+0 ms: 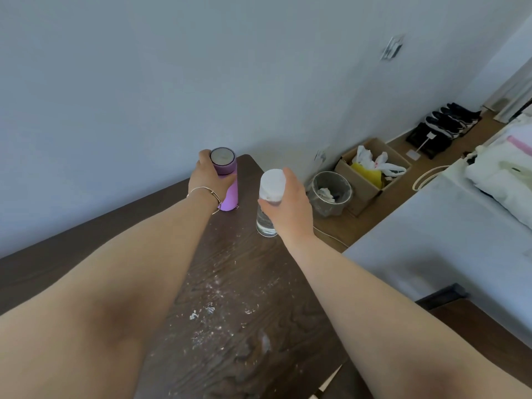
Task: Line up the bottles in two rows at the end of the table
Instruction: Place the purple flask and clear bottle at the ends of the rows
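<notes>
A purple bottle (229, 194) with a darker purple cap stands near the far end of the dark wooden table (230, 298), close to the wall. My left hand (205, 180) grips its upper part from the left; a thin bracelet hangs on that wrist. To the right, near the table's right edge, stands a clear bottle (266, 223) with a white cap. My right hand (289, 197) is wrapped around it just below the cap. Both bottles are upright with their bases on the table.
The tabletop carries white specks and smears in its middle. On the floor to the right of the table are a grey waste bin (331, 192), a cardboard box (371, 174) with plastic bags, and shoes (449, 122). A white bed (460, 231) runs along the right.
</notes>
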Motion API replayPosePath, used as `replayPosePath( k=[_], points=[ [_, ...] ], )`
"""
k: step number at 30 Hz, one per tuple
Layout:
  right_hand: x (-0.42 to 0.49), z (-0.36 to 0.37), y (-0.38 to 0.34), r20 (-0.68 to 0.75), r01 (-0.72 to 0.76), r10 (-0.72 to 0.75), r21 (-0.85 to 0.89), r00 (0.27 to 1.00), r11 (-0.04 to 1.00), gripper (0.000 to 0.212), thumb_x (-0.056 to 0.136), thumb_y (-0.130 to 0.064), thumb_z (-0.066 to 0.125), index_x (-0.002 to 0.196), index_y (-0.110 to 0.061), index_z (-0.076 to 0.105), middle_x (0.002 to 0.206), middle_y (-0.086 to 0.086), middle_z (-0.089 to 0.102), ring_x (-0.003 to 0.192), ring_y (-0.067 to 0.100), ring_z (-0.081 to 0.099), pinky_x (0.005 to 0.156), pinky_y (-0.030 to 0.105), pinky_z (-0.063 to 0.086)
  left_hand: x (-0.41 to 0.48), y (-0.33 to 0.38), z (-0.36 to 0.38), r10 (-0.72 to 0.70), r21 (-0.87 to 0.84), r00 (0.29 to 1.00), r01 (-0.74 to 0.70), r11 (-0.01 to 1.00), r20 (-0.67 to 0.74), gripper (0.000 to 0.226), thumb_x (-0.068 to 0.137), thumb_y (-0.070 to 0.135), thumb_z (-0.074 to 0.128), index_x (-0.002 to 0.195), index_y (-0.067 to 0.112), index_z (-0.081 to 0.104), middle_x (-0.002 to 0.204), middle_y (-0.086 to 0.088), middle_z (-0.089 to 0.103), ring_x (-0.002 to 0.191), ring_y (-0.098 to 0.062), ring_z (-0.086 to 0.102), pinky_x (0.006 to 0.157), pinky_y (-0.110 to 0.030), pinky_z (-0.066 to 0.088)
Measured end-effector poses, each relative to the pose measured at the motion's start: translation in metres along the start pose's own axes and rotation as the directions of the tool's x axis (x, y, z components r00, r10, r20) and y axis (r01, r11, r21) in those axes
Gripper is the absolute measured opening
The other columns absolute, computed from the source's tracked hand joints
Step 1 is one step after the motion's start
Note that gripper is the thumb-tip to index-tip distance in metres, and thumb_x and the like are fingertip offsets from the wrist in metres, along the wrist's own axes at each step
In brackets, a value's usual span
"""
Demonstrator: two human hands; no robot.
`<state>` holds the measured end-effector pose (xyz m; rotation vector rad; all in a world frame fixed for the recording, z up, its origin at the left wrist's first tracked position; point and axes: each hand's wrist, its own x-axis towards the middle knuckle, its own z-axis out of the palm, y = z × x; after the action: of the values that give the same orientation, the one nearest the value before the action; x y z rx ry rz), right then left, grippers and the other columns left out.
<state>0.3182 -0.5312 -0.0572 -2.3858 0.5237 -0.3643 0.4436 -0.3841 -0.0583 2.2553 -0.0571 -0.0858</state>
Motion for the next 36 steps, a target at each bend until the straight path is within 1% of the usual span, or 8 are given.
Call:
replayPosePath(
  k=[7,12,14,16,19,27,30,36],
  points=[
    [-0.013,-0.005,-0.010,0.014,-0.017,0.017,0.024,1.000,1.000,0.085,0.078,-0.035,0.080,0.147,-0.022,0.031,0.135,0.009,0.049,0.116,0.029,0.054,0.091,0.041,0.048,-0.024,-0.003,-0.019,0.071,0.005,0.997,-0.071,0.997,-0.008,0.064,0.077,0.033,0.072,0.128,0.017,0.036,0.122,-0.006,0.057,0.101,-0.029,0.057,0.081,-0.038,0.047],
    [-0.041,-0.008,-0.026,-0.002,-0.023,0.023,0.005,1.000,1.000,0.083,0.078,-0.037,0.080,0.145,-0.023,0.032,0.137,0.007,0.048,0.118,0.026,0.053,0.092,0.038,0.049,-0.061,-0.020,-0.052,0.061,0.024,0.998,-0.061,0.998,0.001,0.064,0.078,0.033,0.072,0.128,0.016,0.037,0.122,-0.008,0.057,0.101,-0.031,0.057,0.079,-0.036,0.045],
    [-0.056,-0.010,-0.038,-0.011,-0.024,0.024,0.006,1.000,1.000,0.082,0.078,-0.038,0.079,0.143,-0.024,0.032,0.136,0.006,0.048,0.118,0.026,0.053,0.092,0.041,0.050,-0.081,-0.029,-0.069,0.057,0.023,0.998,-0.057,0.998,0.007,0.062,0.077,0.034,0.071,0.126,0.017,0.038,0.120,-0.006,0.057,0.100,-0.030,0.057,0.078,-0.036,0.045],
    [-0.074,-0.013,-0.049,-0.022,-0.032,0.032,0.011,0.999,0.999,0.082,0.078,-0.038,0.079,0.143,-0.025,0.032,0.136,0.006,0.049,0.119,0.026,0.052,0.093,0.044,0.050,-0.103,-0.039,-0.086,0.052,0.020,0.999,-0.052,0.998,0.011,0.060,0.077,0.034,0.071,0.124,0.019,0.038,0.119,-0.004,0.057,0.096,-0.027,0.056,0.077,-0.034,0.044],
    [-0.107,-0.015,-0.068,-0.043,-0.037,0.038,0.026,0.998,0.999,0.083,0.077,-0.037,0.079,0.144,-0.024,0.032,0.137,0.006,0.048,0.120,0.027,0.051,0.093,0.043,0.048,-0.137,-0.053,-0.113,0.062,0.015,0.998,-0.062,0.998,0.012,0.058,0.076,0.034,0.071,0.123,0.019,0.039,0.119,-0.004,0.057,0.091,-0.022,0.052,0.076,-0.032,0.041],
    [-0.206,-0.021,-0.118,-0.070,-0.027,0.033,0.083,0.997,0.996,0.085,0.076,-0.037,0.079,0.146,-0.026,0.032,0.133,0.007,0.050,0.118,0.027,0.051,0.087,0.037,0.043,-0.221,-0.081,-0.185,0.111,0.014,0.993,-0.111,0.994,0.031,0.058,0.077,0.035,0.071,0.123,0.018,0.039,0.119,-0.004,0.056,0.090,-0.021,0.051,0.076,-0.031,0.041],
    [-0.238,-0.026,-0.131,-0.060,-0.018,0.023,0.072,0.998,0.997,0.085,0.075,-0.038,0.078,0.146,-0.026,0.031,0.130,0.007,0.050,0.116,0.028,0.052,0.084,0.035,0.041,-0.248,-0.089,-0.207,0.107,0.016,0.994,-0.107,0.994,0.018,0.058,0.077,0.035,0.070,0.123,0.019,0.040,0.119,-0.004,0.055,0.091,-0.022,0.051,0.077,-0.031,0.041],
    [-0.292,-0.040,-0.138,-0.021,0.012,-0.011,0.053,1.000,0.999,0.088,0.075,-0.039,0.079,0.147,-0.026,0.030,0.133,0.005,0.050,0.118,0.026,0.051,0.089,0.038,0.044,-0.308,-0.103,-0.233,0.104,0.008,0.994,-0.104,0.995,-0.026,0.059,0.077,0.036,0.071,0.124,0.021,0.040,0.120,-0.001,0.055,0.091,-0.020,0.052,0.076,-0.030,0.041]
  ],
)
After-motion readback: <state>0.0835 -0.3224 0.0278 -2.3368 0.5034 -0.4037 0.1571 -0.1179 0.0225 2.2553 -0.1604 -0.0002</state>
